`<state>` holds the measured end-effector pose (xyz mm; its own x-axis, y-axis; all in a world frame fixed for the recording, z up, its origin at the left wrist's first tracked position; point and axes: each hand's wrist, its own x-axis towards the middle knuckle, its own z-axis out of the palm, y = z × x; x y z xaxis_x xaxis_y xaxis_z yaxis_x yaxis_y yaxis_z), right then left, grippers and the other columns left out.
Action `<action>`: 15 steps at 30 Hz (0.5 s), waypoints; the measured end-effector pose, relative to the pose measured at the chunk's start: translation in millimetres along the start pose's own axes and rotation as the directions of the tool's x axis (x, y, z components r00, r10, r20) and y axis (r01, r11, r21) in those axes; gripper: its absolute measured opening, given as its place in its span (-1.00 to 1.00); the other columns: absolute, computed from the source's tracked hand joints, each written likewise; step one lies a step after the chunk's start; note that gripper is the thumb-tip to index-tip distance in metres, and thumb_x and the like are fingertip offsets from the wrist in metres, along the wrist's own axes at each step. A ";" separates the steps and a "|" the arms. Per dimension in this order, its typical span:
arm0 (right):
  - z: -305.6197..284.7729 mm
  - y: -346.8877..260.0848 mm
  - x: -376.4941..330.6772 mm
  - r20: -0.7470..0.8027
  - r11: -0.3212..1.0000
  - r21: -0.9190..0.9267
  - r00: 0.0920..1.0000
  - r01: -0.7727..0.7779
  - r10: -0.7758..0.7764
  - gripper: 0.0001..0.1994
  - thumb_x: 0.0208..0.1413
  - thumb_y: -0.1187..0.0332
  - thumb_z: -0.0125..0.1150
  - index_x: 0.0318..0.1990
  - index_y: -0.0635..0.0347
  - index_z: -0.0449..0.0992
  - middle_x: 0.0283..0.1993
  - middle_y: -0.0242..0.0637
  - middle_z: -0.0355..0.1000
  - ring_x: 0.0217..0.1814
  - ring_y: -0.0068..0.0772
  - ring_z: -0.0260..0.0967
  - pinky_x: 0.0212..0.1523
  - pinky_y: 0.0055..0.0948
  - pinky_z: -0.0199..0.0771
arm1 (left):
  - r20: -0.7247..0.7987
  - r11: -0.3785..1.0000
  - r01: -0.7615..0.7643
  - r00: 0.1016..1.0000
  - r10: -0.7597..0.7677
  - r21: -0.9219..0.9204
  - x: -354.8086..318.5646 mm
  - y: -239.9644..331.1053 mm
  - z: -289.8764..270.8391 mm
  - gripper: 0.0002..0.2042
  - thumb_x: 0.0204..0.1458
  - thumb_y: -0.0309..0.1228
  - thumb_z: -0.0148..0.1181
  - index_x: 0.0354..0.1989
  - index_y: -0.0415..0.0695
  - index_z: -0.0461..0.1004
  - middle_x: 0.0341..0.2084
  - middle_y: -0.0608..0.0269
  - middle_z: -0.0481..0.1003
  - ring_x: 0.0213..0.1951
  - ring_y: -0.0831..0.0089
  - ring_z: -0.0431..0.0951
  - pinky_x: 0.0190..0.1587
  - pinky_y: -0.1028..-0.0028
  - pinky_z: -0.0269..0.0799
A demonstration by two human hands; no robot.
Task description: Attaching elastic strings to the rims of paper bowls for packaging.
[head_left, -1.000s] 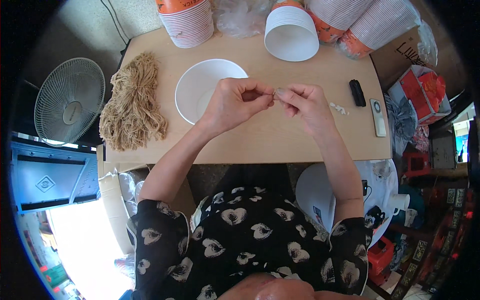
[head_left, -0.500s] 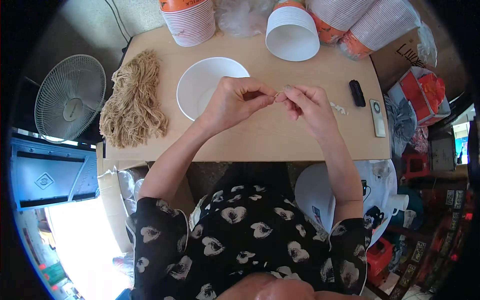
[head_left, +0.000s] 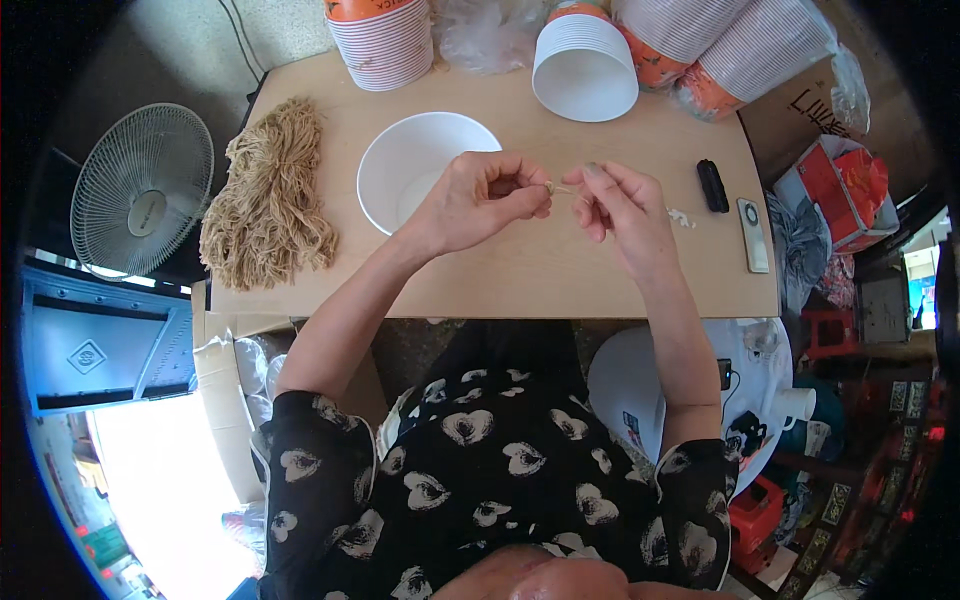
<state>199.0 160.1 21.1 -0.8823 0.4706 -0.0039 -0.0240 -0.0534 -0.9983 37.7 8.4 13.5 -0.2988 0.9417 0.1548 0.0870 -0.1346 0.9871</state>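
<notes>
Light wood table [head_left: 480,287] against a wall [head_left: 295,30]. Hands sit close together above it, seemingly so a thin strand [head_left: 561,190] can span them. Left hand [head_left: 478,207]: thumb and index pinched on the strand, other fingers curled. Right hand [head_left: 622,203]: thumb and index nearly together at the strand's other end; can't tell if they grip. White bowl [head_left: 395,172] partly behind left wrist, probably for easy reach; string bundle [head_left: 265,200] farther left. White bits [head_left: 682,218], black case [head_left: 713,186], remote [head_left: 753,236] lie right; stacked paper bowls [head_left: 583,82] at back.

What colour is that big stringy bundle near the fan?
The stringy bundle is tan, clearest in the head view.
</notes>
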 end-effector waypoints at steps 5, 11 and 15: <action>10.6 6.1 2.8 0.021 0.996 -0.083 0.999 0.038 -0.036 -0.78 0.31 0.32 0.15 -0.10 0.33 0.52 -0.51 -0.48 0.38 -0.59 -0.78 0.13 -0.60 -0.70 0.06 | 0.058 0.999 0.048 0.997 -0.046 -0.025 -1.6 -3.9 -1.3 -0.87 0.17 -0.48 0.19 -0.28 -0.32 0.54 -0.43 0.25 0.59 -0.32 0.61 0.60 -0.19 0.57 0.55; 19.6 9.0 -3.2 0.011 0.999 -0.029 0.999 0.031 -0.031 -0.81 0.26 0.37 0.23 -0.08 0.31 0.51 -0.50 -0.51 0.39 -0.57 -0.81 0.12 -0.58 -0.73 0.04 | 0.044 0.984 0.150 0.988 -0.147 -0.094 -3.3 0.6 0.6 -0.87 0.14 -0.50 0.23 -0.26 -0.35 0.54 -0.39 0.15 0.61 -0.28 0.52 0.64 -0.18 0.54 0.59; 25.2 9.8 -7.0 -0.008 0.995 -0.060 0.997 0.077 -0.078 -0.81 0.26 0.37 0.23 -0.09 0.30 0.51 -0.49 -0.51 0.40 -0.56 -0.82 0.13 -0.57 -0.73 0.06 | 0.016 0.960 0.170 0.985 -0.171 -0.222 -4.5 -0.1 1.2 -0.88 0.12 -0.54 0.25 -0.23 -0.36 0.52 -0.35 0.12 0.61 -0.28 0.48 0.65 -0.18 0.52 0.63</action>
<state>193.1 134.1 12.7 -0.8740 0.4804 0.0730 -0.0637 0.0357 -0.9973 40.3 4.6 12.6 -0.2936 0.9558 -0.0168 -0.1786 -0.0376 0.9832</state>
